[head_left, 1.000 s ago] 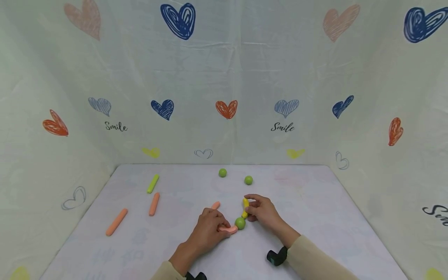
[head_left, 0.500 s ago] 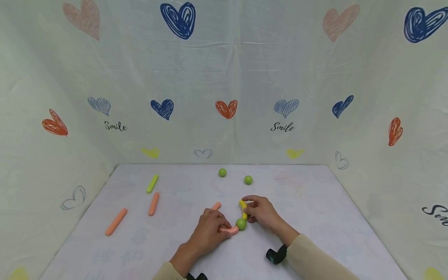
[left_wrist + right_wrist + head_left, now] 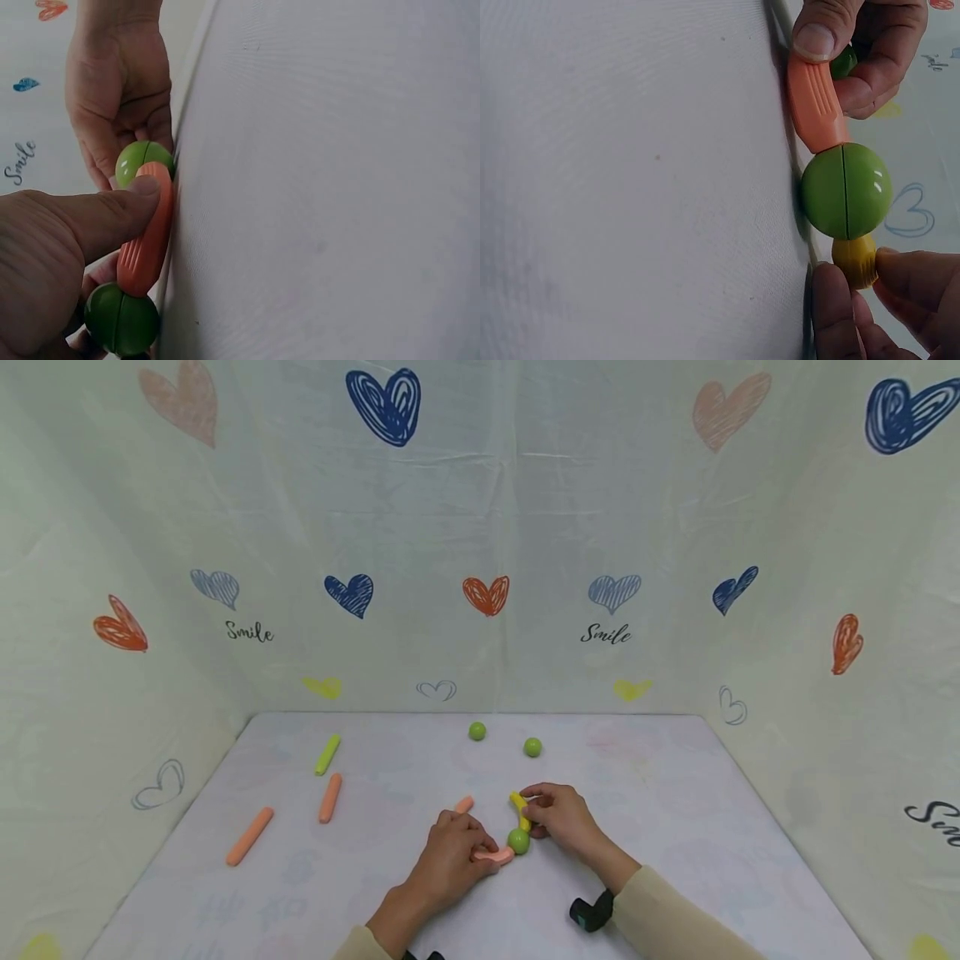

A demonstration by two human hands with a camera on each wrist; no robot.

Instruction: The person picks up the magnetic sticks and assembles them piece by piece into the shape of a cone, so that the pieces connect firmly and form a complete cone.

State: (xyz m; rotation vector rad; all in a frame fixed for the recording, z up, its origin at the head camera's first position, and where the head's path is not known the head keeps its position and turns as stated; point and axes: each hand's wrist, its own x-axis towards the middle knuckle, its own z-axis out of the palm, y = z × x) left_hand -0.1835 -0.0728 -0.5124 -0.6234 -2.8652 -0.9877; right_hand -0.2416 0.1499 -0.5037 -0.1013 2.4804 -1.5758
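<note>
A curved salmon-orange toy rod (image 3: 498, 857) is pinched by my left hand (image 3: 452, 853), with the thumb along its ribbed side in the left wrist view. Its right end touches a green ball (image 3: 518, 841). In that wrist view another green ball (image 3: 121, 319) meets the rod's other end; the left hand hides this ball in the head view. My right hand (image 3: 564, 817) pinches a curved yellow rod (image 3: 520, 810) between thumb and fingers. The yellow rod's near end touches the green ball, and its far end leans left. Another orange rod (image 3: 465, 804) shows partly behind my left hand.
Two loose green balls (image 3: 477, 731) lie near the table's back edge. At the left are a lime-green rod (image 3: 327, 755) and two straight orange rods (image 3: 330, 798). A white cloth (image 3: 540, 668) printed with hearts hangs around the table (image 3: 660, 802).
The yellow rod's far end has swung left, and its near end now touches the green ball. The ball, orange rod and left hand have shifted slightly right. Both hands keep their grip.
</note>
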